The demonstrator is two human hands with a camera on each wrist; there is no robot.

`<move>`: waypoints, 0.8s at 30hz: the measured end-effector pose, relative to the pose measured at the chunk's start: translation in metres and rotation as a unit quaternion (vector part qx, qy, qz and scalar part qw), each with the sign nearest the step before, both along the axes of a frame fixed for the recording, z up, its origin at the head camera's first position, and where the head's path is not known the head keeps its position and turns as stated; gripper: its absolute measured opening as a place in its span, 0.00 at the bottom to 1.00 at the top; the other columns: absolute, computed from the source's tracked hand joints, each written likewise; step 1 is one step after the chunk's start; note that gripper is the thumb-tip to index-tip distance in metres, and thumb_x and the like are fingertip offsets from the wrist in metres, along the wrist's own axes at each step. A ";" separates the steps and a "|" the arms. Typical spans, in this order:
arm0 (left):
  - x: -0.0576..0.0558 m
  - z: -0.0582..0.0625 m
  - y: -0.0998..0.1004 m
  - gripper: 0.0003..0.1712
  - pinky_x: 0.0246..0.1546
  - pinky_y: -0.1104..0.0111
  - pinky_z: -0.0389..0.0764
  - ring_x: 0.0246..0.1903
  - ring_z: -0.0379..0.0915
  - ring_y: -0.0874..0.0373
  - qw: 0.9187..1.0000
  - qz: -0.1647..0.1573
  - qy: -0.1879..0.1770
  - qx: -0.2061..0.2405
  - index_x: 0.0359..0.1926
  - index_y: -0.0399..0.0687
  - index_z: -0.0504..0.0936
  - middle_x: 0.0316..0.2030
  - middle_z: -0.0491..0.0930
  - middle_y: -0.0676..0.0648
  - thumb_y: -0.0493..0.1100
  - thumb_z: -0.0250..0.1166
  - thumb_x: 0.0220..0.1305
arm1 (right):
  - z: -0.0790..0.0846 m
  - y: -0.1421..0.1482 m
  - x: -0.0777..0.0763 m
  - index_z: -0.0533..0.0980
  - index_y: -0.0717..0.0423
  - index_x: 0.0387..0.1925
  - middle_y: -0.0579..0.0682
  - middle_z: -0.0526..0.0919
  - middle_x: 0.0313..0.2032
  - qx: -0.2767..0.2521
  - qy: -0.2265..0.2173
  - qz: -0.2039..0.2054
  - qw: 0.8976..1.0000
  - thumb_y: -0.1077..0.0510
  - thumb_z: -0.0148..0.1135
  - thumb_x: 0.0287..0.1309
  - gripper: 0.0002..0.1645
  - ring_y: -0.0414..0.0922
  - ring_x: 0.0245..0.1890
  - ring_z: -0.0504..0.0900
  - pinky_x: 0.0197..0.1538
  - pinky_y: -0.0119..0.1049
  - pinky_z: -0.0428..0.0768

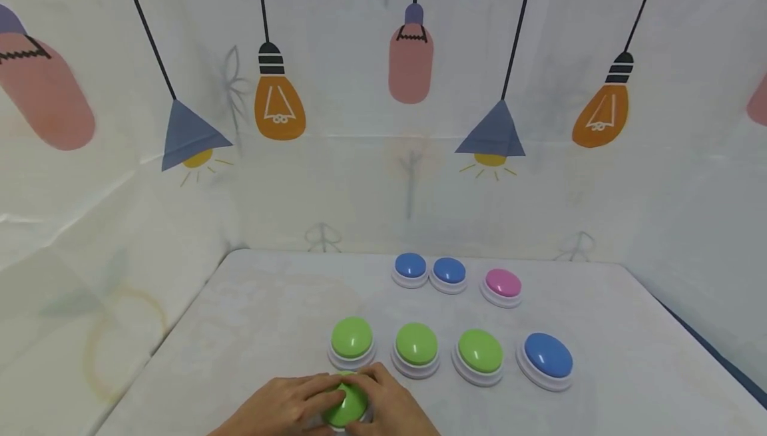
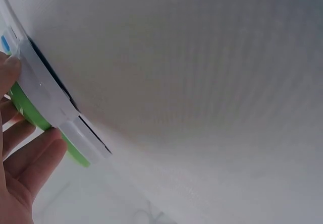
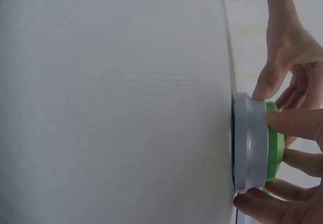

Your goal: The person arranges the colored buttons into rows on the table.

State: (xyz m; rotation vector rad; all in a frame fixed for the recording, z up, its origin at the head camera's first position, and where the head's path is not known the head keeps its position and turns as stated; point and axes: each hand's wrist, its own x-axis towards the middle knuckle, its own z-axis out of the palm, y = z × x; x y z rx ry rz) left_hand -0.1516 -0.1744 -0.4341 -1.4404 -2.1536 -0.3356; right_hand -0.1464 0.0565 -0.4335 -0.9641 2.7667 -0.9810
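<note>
Clearly, both hands are busy with 1 thing: a green button (image 1: 352,404) at the near side of the white table (image 1: 252,329). The left hand (image 1: 287,406) curls its fingers round the button's left side, and in the left wrist view its thumb rests on the white base (image 2: 45,90). The right hand (image 1: 392,406) grips the other side with bent fingers, its fingertips on the base and the green top. Whether the base sits fully flat on the table, I cannot tell.

Just beyond the held button stands a row of 4: the left green button (image 1: 351,339), the middle green button (image 1: 416,344), the right green button (image 1: 480,351) and, at the right end, a large-looking blue button (image 1: 548,356). Farther back are 2 small-looking blue buttons (image 1: 410,265), side by side, with a pink button (image 1: 503,283) to their right. Behind the table hangs a pale sheet (image 1: 353,176) printed with blue lampshades (image 1: 194,133), orange bulbs (image 1: 279,106) and pink lamps (image 1: 411,66).
</note>
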 end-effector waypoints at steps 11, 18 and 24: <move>-0.001 0.000 -0.003 0.22 0.36 0.81 0.80 0.44 0.82 0.63 1.000 -0.018 0.025 -0.001 0.52 0.48 0.81 0.51 0.82 0.51 0.56 0.67 0.63 | 0.002 0.001 0.001 0.77 0.43 0.58 0.37 0.74 0.50 -0.005 -0.028 -0.013 1.000 0.50 0.77 0.47 0.34 0.30 0.46 0.75 0.50 0.31 0.80; -0.001 0.008 0.000 0.25 0.34 0.81 0.80 0.40 0.82 0.65 0.999 -0.001 0.033 -0.008 0.50 0.51 0.81 0.48 0.83 0.53 0.57 0.74 0.54 | 0.003 0.002 0.004 0.76 0.42 0.59 0.38 0.74 0.53 0.018 -0.007 -0.032 0.999 0.48 0.77 0.46 0.35 0.32 0.49 0.76 0.50 0.32 0.81; -0.005 0.013 0.004 0.30 0.31 0.79 0.81 0.35 0.83 0.64 0.999 0.000 0.049 0.015 0.48 0.50 0.82 0.45 0.84 0.51 0.54 0.80 0.45 | 0.010 0.009 0.003 0.75 0.39 0.59 0.43 0.73 0.59 0.028 -0.017 -0.052 0.998 0.47 0.76 0.49 0.34 0.40 0.54 0.77 0.53 0.41 0.82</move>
